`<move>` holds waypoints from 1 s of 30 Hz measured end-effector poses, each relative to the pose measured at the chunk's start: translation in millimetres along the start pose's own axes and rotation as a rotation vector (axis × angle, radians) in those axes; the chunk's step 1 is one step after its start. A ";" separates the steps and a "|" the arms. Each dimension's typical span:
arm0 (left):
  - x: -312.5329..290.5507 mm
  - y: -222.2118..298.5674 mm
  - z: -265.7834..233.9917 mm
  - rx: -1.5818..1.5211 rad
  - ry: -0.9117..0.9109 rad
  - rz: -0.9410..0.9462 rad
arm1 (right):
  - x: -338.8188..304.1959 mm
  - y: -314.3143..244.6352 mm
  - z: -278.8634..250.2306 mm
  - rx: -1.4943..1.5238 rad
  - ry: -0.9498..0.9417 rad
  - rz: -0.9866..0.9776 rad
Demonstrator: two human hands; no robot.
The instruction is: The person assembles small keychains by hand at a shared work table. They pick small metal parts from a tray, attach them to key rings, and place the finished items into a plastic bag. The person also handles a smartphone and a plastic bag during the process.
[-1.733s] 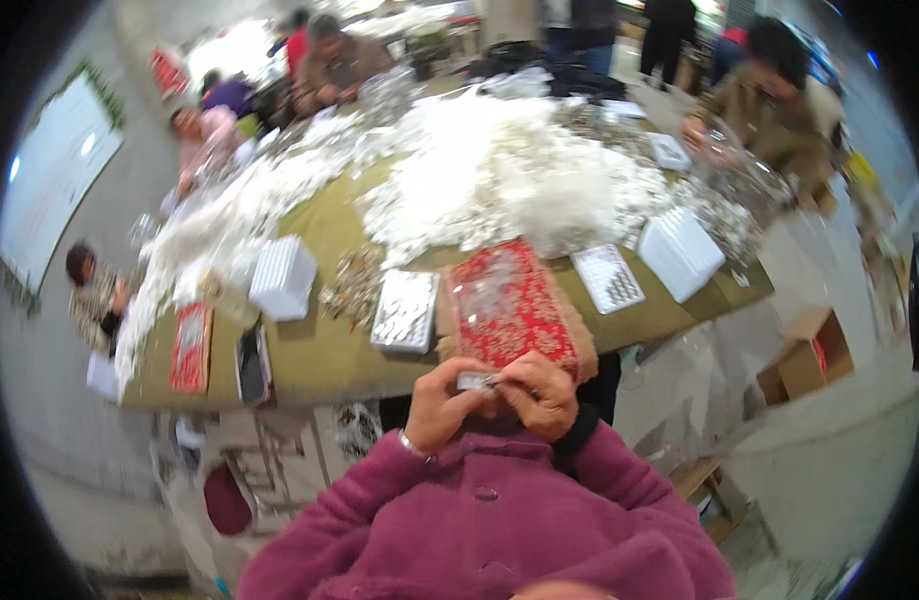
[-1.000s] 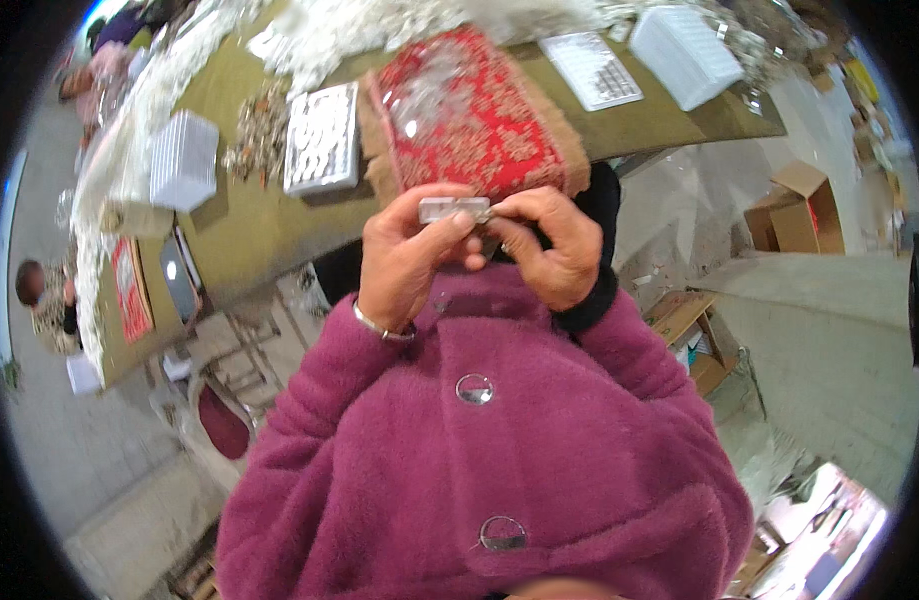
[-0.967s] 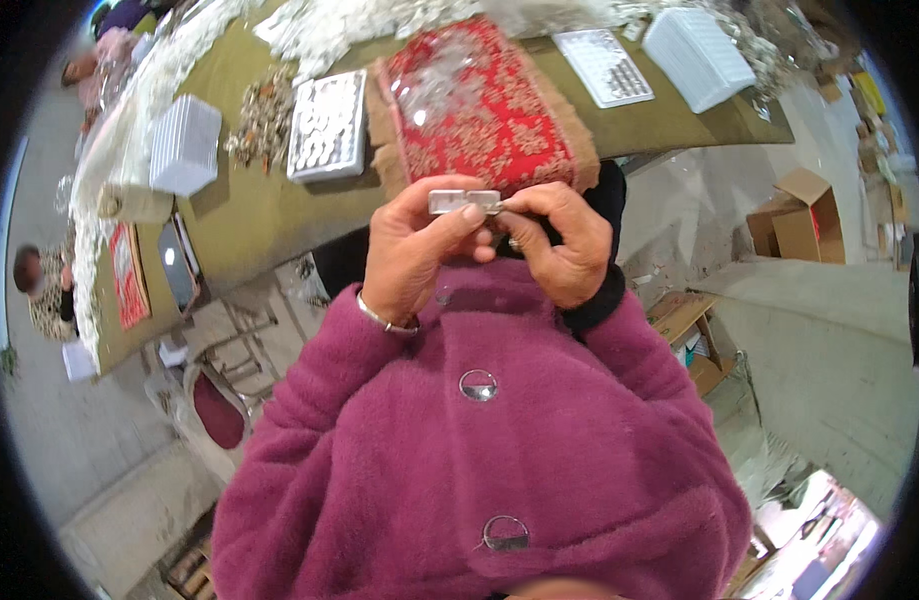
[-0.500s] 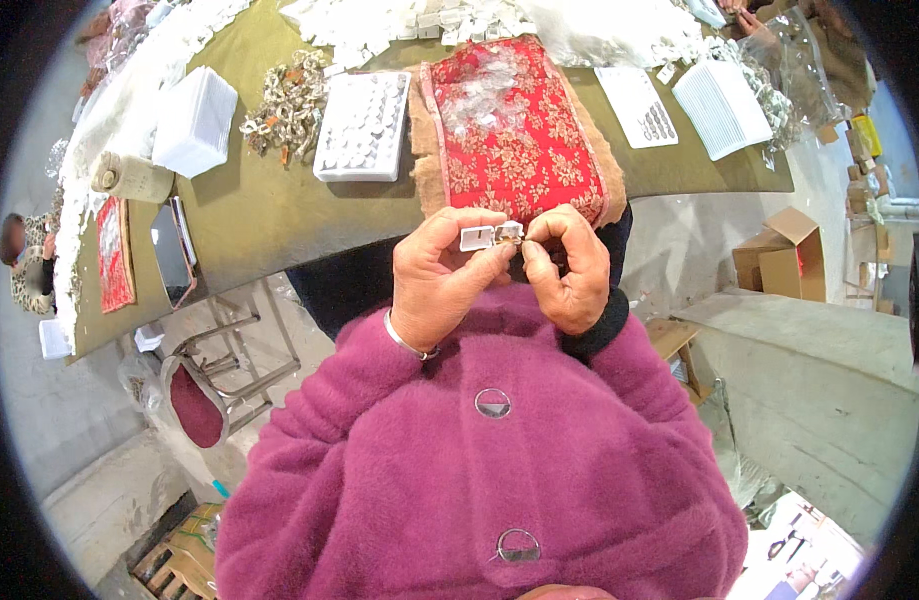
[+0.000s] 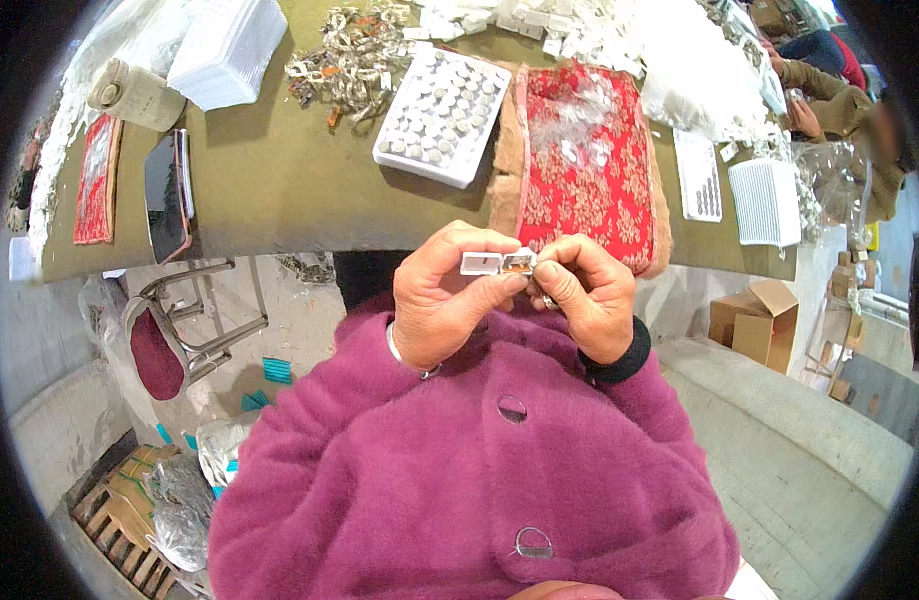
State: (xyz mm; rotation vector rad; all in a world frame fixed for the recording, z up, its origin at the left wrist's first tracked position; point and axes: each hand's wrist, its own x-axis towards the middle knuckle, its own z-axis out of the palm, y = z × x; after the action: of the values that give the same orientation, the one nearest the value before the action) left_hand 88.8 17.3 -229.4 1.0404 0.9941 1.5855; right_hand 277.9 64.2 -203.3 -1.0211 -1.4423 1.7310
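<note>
Just beyond my chest, my left hand (image 5: 444,292) pinches a small white hinged plastic case (image 5: 481,263) between thumb and fingers. Its lid is swung open, and metal and orange parts show in the other half. Against the case's right end, my right hand (image 5: 591,295) has its thumb and forefinger together. A small shiny silver disc (image 5: 549,301) is tucked in the right fingers, partly hidden. On the table, a white tray (image 5: 387,150) carries many silver discs like button cells. Right of it lies a red floral cloth (image 5: 585,190) with clear plastic bits on it.
A heap of metal parts (image 5: 354,60), a stack of white trays (image 5: 229,55), a jug (image 5: 134,95) and a phone (image 5: 166,200) stand on the green table (image 5: 289,190). More trays (image 5: 766,203) are at right. Another person's hand (image 5: 803,118) shows far right.
The view has swung, so the table's things sit farther right or lower in the picture. My hands stay together at the case, and a silver disc now shows in my right fingers.
</note>
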 end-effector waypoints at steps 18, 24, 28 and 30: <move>25.6 18.7 -33.2 -0.428 0.208 -0.449 | 199.1 -35.3 -31.2 -1.015 -0.056 -0.670; 26.7 10.9 -42.4 -0.466 0.145 -0.310 | 207.3 -33.3 -32.1 -1.068 -0.116 -0.617; 26.3 12.9 -39.8 -0.465 0.182 -0.370 | 193.4 -40.0 -25.8 -0.997 -0.074 -0.678; 21.1 19.8 -31.0 -0.379 0.264 -0.491 | 173.0 -46.5 -24.0 -0.823 -0.120 -0.687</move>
State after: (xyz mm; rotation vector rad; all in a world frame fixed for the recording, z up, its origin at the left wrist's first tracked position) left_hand 50.3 29.9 -216.9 0.2987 0.9790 1.4366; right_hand 215.9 233.2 -186.4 -0.6460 -2.3153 0.7034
